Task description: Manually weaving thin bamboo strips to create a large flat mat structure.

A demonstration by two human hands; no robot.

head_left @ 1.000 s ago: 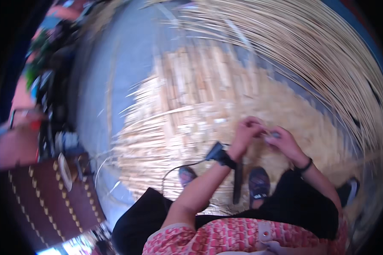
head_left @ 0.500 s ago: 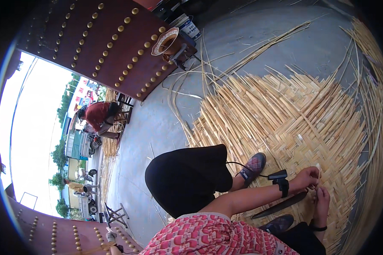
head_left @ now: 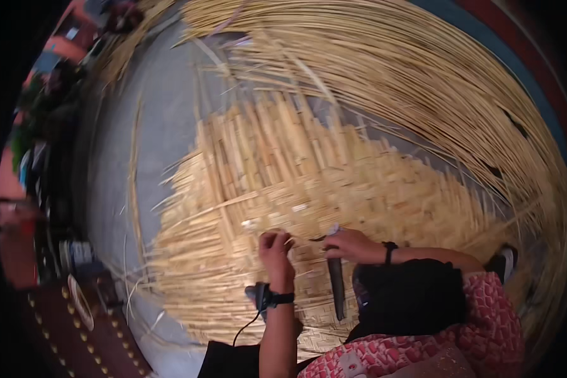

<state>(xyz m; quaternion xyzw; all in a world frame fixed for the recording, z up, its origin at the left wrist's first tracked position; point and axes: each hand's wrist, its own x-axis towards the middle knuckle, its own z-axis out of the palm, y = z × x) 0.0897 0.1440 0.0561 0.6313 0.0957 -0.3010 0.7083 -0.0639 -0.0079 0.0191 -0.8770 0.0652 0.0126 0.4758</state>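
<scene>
A large woven mat of split straw-coloured reeds lies on the floor in front of me, with loose reed ends along its edges. My left hand is just above it, fingers pinched together; any small piece in them is too blurred to name. To its right, a little apart, my right hand is closed, with a small whitish bit and a thin dark tip showing at its fingers. What it grips is mostly hidden. A long dark flat blade stretches below the right hand toward me; whether that hand touches it I cannot tell.
A thick bundle of long reeds curves along the far and right side. Loose reeds lie on the grey floor at left. At lower left are a studded dark red door, a bowl and a bucket.
My view has swung right, bringing the reed bundle across the far side and taking the street out of sight. My hands, close together before, are now apart above the mat.
</scene>
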